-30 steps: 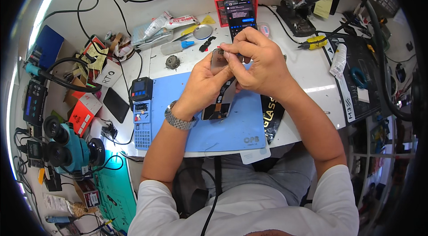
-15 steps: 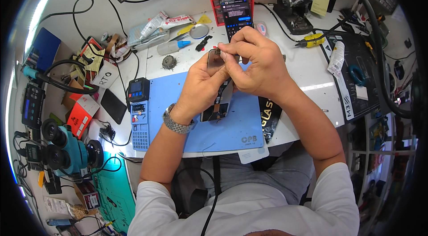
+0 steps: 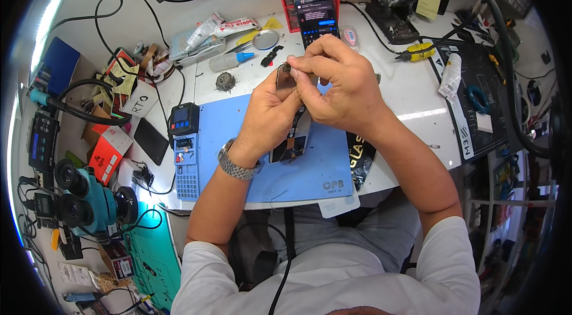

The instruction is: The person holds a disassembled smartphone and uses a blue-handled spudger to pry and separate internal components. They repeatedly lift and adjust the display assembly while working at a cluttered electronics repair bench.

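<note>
My left hand (image 3: 269,117), with a metal watch on its wrist, grips a phone screen panel (image 3: 291,147) held above the blue mat (image 3: 325,160). The panel's back side shows a silvery face, dark strips and a copper-coloured flex cable at its lower end. At the panel's upper end, my right hand (image 3: 345,80) has its thumb and index finger pinched together at the edge. Whatever lies between those fingertips is too small to make out. Both hands hide the middle of the panel.
A lit phone (image 3: 317,14) leans on a red drawer box (image 3: 287,2) behind my hands. A blue-capped bottle (image 3: 229,61), a small black part (image 3: 272,56) and a steel-wool ball (image 3: 225,81) lie far left. A teal microscope (image 3: 89,196) stands left; a black mat (image 3: 476,91) lies right.
Hardly anything differs. My hands stay at the panel's upper end, with only a slight shift of the panel and fingers.
</note>
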### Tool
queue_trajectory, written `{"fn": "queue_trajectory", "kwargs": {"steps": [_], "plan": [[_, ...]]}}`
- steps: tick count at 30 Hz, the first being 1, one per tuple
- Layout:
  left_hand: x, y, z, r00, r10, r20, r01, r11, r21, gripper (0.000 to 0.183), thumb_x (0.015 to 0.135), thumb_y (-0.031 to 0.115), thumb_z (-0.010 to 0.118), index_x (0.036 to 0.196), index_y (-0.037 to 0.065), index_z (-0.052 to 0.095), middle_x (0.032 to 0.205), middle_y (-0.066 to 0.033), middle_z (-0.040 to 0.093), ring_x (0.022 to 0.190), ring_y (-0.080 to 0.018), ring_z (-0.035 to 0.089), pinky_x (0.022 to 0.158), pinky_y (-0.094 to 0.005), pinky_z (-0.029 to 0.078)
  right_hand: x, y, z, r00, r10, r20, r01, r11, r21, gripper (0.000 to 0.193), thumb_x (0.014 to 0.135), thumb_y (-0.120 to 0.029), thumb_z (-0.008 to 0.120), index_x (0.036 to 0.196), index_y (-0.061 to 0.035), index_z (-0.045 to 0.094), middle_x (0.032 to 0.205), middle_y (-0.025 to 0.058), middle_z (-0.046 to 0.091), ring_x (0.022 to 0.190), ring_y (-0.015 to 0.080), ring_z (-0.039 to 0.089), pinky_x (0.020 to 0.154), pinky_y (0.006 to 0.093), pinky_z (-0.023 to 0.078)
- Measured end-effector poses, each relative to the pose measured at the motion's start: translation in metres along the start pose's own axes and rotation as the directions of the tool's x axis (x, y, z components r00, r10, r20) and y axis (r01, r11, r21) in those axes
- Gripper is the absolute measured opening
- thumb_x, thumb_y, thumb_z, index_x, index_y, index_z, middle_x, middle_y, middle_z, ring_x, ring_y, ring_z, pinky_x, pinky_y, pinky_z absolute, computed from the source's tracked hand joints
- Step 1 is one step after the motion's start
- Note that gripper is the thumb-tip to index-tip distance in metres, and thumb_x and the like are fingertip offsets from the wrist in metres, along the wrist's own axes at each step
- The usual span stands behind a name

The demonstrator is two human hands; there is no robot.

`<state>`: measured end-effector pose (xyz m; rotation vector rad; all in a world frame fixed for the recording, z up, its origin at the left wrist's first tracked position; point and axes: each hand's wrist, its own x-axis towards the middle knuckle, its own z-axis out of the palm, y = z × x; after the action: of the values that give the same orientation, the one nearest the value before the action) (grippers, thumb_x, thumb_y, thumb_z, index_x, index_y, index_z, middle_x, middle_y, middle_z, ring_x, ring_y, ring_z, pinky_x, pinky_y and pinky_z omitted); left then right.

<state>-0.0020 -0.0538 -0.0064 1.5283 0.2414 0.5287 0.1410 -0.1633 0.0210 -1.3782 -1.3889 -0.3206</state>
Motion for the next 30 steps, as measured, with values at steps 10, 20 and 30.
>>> {"fn": "queue_trajectory", "kwargs": {"steps": [10,20,30], "plan": [[-0.002,0.004,0.003,1.000,0.001,-0.008,-0.001,1.000,0.022,0.031,0.109,0.010,0.063,0.137,-0.001,0.061,0.114,-0.0048,0.075,0.101,-0.0072,0.068,0.089,-0.0256,0.056,0.001,0.000,-0.004,1.000,0.022,0.015,-0.023,1.000,0.011,0.017,0.083,-0.009,0.077,0.098,-0.0051,0.083,0.088,0.0059,0.067,0.067,0.0232,0.068,0.059,0.0350,0.055],[-0.003,0.005,0.009,0.999,0.003,-0.042,-0.003,1.000,-0.011,0.031,0.110,0.011,0.063,0.138,-0.001,0.061,0.108,-0.0037,0.077,0.095,-0.0055,0.067,0.083,-0.0241,0.056,0.000,-0.002,-0.008,0.999,0.001,0.034,0.000,0.999,-0.052,0.020,0.083,-0.004,0.077,0.102,-0.0043,0.083,0.088,0.0051,0.067,0.068,0.0178,0.065,0.058,0.0310,0.052],[-0.002,0.004,0.009,0.998,0.006,-0.059,-0.004,1.000,0.027,0.034,0.109,0.011,0.063,0.141,-0.001,0.059,0.105,-0.0037,0.077,0.095,-0.0063,0.069,0.084,-0.0243,0.056,0.000,-0.008,-0.003,1.000,0.013,0.004,-0.013,0.998,-0.064,0.017,0.083,-0.010,0.078,0.098,-0.0073,0.083,0.090,0.0050,0.068,0.069,0.0246,0.071,0.060,0.0365,0.057]]}}
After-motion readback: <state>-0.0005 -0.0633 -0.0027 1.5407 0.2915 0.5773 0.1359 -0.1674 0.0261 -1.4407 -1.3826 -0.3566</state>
